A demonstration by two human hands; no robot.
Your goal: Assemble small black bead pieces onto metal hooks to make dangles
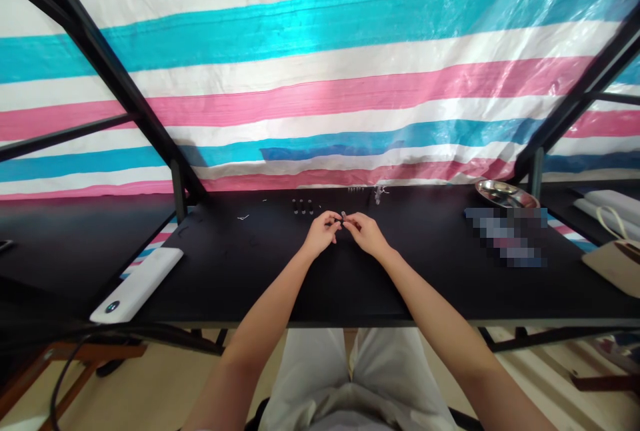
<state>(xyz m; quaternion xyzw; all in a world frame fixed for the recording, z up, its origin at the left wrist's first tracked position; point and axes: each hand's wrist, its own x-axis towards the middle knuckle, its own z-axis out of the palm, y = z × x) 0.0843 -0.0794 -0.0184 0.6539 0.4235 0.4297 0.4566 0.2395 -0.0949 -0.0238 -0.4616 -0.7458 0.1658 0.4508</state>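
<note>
My left hand [323,231] and my right hand [366,231] meet above the middle of the black table [240,278], fingertips almost touching. Between them is a small, pale, shiny piece [343,216], too small to name, pinched by my right thumb and forefinger. The fingers of my left hand are closed at its near side; whether they grip the same piece is hard to make out. Just beyond my left hand lie several small dark pieces with pale ends [303,207] in a row. A row of tiny pieces [356,189] and a little pile of clear bits [379,195] lie farther back.
A white device [143,284] lies at the table's left edge. On the right stand a round metal tray [507,195] and a blurred-out item [507,236]. White scraps [243,218] lie back left. Black frame bars [115,78] and a striped sheet [320,98] close off the back.
</note>
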